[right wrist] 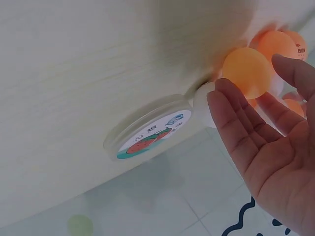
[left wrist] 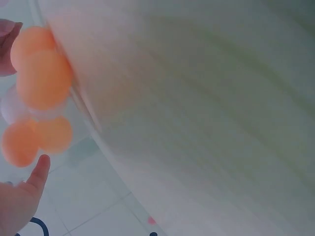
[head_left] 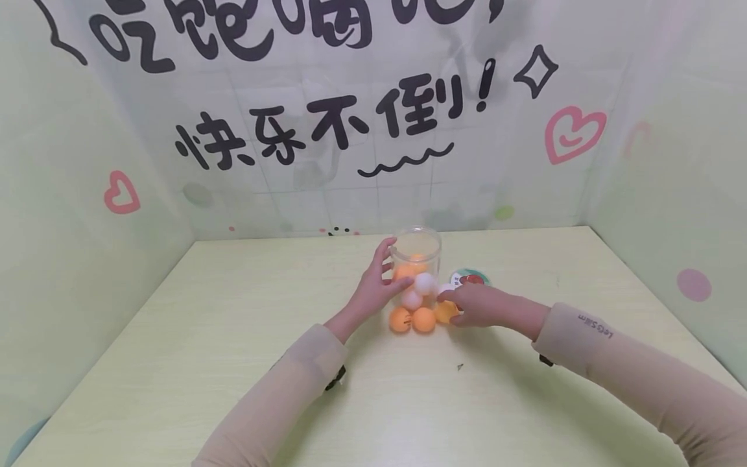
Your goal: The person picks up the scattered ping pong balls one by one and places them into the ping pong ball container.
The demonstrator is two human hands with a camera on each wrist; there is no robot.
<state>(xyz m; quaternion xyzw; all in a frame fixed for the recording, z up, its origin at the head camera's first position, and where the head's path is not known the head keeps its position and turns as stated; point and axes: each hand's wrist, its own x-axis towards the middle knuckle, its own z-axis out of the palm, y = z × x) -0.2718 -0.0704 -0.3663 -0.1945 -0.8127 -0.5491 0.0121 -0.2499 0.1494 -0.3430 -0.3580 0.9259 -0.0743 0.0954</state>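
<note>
A clear plastic jar (head_left: 415,243) stands upright with orange and white table tennis balls in it. My left hand (head_left: 376,285) holds the jar from its left side, thumb across the front and fingers towards the rim. On the table before the jar sit two orange balls (head_left: 423,320). My right hand (head_left: 481,305) is to the right of the jar, its fingers and thumb spread loosely about an orange ball (right wrist: 248,73). A white ball (right wrist: 204,104) lies beside those fingertips. In the left wrist view, orange balls (left wrist: 44,81) crowd near the fingers.
Behind my right hand lies a round lid (right wrist: 152,132) with a strawberry picture. A small dark speck (head_left: 460,367) marks the pale wooden table (head_left: 233,363). Printed sheeting (head_left: 327,188) with large writing and hearts walls the table at the back and sides.
</note>
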